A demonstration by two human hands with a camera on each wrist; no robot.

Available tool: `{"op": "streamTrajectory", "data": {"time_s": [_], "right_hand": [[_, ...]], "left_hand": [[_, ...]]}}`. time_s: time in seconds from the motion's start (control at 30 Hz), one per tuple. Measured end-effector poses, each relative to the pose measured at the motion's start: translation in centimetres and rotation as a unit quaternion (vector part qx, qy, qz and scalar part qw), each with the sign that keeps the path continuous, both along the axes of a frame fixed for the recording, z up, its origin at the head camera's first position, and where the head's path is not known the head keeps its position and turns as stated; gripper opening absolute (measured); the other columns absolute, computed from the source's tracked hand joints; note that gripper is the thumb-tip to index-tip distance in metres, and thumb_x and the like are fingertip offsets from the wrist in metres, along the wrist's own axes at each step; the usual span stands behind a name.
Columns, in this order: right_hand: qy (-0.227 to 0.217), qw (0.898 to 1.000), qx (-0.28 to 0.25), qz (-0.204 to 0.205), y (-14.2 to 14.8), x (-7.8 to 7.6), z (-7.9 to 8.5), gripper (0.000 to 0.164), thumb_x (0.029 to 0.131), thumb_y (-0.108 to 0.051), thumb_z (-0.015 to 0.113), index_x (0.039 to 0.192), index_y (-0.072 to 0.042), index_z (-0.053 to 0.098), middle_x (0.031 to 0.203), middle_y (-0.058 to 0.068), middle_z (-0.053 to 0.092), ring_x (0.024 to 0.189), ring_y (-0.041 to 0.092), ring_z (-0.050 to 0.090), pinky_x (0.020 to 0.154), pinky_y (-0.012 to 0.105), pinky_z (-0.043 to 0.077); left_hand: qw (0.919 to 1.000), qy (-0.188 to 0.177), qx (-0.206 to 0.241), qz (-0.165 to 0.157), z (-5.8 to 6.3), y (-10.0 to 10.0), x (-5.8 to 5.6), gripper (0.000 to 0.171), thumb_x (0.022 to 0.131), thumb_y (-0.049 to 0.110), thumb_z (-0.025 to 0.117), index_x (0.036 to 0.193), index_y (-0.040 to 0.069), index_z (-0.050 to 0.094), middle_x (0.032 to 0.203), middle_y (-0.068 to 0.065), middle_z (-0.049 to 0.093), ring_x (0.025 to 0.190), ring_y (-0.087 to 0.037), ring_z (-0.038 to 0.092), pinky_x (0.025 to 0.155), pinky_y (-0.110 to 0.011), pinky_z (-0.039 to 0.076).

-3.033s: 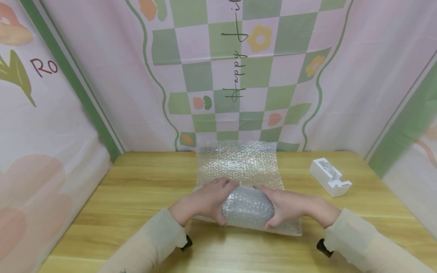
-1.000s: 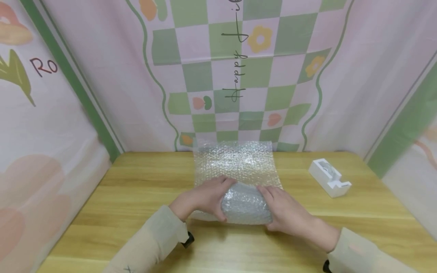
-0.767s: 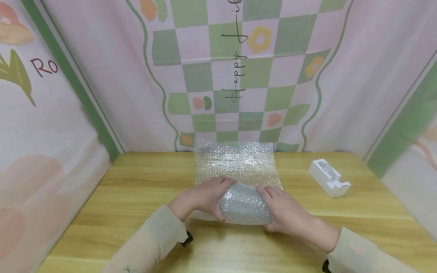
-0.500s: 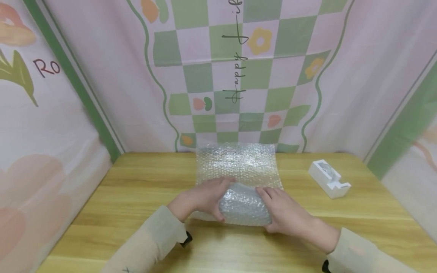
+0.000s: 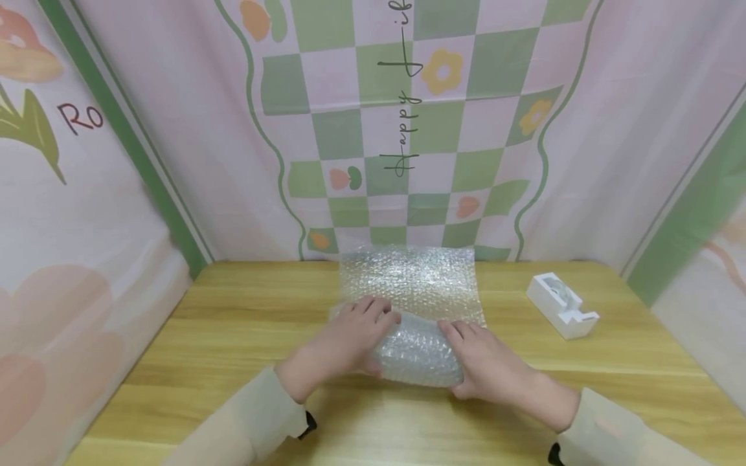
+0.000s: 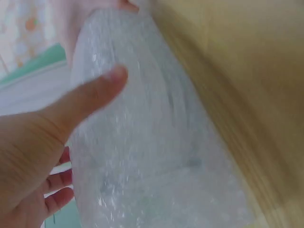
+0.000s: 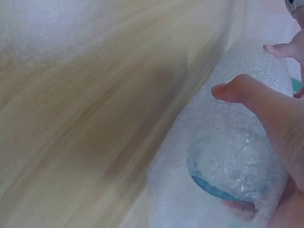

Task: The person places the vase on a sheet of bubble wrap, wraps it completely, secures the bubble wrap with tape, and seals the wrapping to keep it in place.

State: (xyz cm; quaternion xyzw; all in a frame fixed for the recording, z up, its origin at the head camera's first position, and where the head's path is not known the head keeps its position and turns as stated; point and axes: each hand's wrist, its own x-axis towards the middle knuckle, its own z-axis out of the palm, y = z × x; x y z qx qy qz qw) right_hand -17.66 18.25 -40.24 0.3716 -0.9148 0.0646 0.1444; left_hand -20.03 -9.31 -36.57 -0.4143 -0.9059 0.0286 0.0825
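Note:
A roll of bubble wrap (image 5: 416, 353) lies near the middle of the table, its loose sheet (image 5: 410, 275) stretching away toward the back. My left hand (image 5: 350, 336) holds the roll's left part, thumb on the near side and fingers over the top. At the right part, my right hand (image 5: 489, 362) grips the roll with the thumb low in front. Through the film in the right wrist view, a round clear rim with a blue-green edge (image 7: 213, 190) shows inside the roll's end; the rest of that wrapped object is hidden. In the left wrist view the thumb (image 6: 95, 97) lies across the wrap.
A white tape dispenser (image 5: 562, 305) stands at the back right of the wooden table (image 5: 245, 310). Behind the table hangs a printed checkered curtain (image 5: 396, 129), and the far end of the wrap lies close to it.
The roll was turned slightly and the right hand shifted its hold. In the last half second the left hand moved a little, its fingers spreading over the top; the loose sheet slid slightly right.

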Motion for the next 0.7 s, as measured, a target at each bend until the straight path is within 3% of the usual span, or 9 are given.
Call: {"op": "streamTrajectory", "data": {"time_s": [0.1,0.27,0.53,0.7], "right_hand": [[-0.013,1.000,0.000,-0.004,0.0,-0.1,0.2,0.101,0.056,-0.030,0.095,0.135,0.013,0.049,0.117,0.024,0.062,0.105,0.040,0.062,0.093,0.056,0.055],[-0.050,0.999,0.002,-0.013,0.0,-0.1,0.5,0.099,0.060,-0.030,0.093,0.136,0.014,0.048,0.119,0.026,0.062,0.108,0.041,0.061,0.097,0.058,0.052],[-0.096,0.995,0.012,-0.025,0.0,-0.6,1.0,0.103,0.062,-0.035,0.092,0.140,0.015,0.045,0.124,0.029,0.060,0.111,0.044,0.061,0.098,0.058,0.052],[-0.118,0.993,0.007,-0.012,0.1,-1.2,1.5,0.107,0.062,-0.033,0.093,0.143,0.015,0.043,0.126,0.031,0.060,0.112,0.045,0.060,0.097,0.058,0.053]], "left_hand": [[0.9994,0.015,0.022,-0.022,-0.2,-0.1,0.7,0.087,0.072,0.048,0.089,0.140,0.010,0.050,0.138,-0.008,0.052,0.125,-0.025,0.052,0.100,-0.036,0.053],[0.9970,0.020,0.059,-0.045,-0.9,-0.4,1.0,0.087,0.077,0.037,0.089,0.146,0.003,0.048,0.143,-0.016,0.053,0.131,-0.031,0.053,0.112,-0.040,0.044],[0.9993,-0.035,0.008,0.007,-2.0,-0.1,1.2,0.121,0.070,0.046,0.092,0.162,0.006,0.023,0.161,-0.023,0.029,0.146,-0.039,0.034,0.119,-0.048,0.031],[0.9999,-0.012,-0.004,0.010,-2.5,0.0,0.7,0.131,0.065,0.051,0.093,0.163,0.007,0.019,0.161,-0.024,0.027,0.146,-0.040,0.032,0.118,-0.049,0.033]]}}
